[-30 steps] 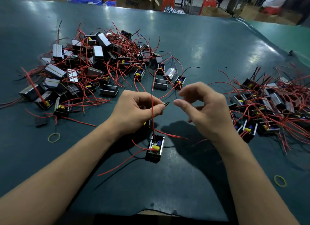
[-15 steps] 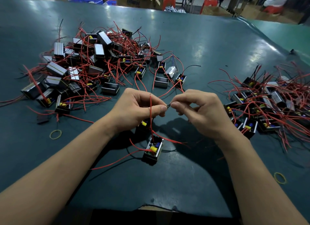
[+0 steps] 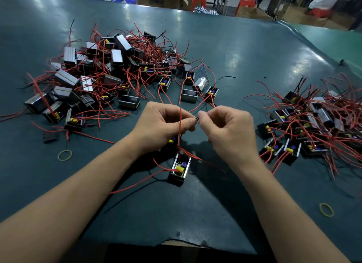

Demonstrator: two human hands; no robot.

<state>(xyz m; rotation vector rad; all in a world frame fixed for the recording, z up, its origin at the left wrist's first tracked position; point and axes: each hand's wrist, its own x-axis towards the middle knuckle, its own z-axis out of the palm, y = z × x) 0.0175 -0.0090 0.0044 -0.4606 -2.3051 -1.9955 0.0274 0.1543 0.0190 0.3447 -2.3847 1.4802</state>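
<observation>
Head view: wiring bench, dark green table [image 3: 244,53].

Item in hand: red wire [image 3: 180,133], rising from a small black module [image 3: 179,169] that lies on the table at 6 o'clock of the hands.
- Left hand [image 3: 162,123]: fingers curled, thumb and forefinger pinched on the red wire near its top.
- Right hand [image 3: 229,129]: fingertips pinched on a dark wire end [image 3: 196,119] that sticks out between the two hands, which are almost touching there.

Handling, as judged: the wire is thin, light and limp, with slick insulation, so it is best held close to the tip. The module is light enough to drag if the wire is pulled, and its solder joints are likely fragile — take it by the case sides.

Also present:
- Tangled heap of modules [image 3: 109,74] at 10 o'clock.
- Second heap [image 3: 313,125] at 3 o'clock.
- Rubber band [image 3: 64,155] at 8 o'clock.
- Another band [image 3: 326,209] at 4 o'clock.
</observation>
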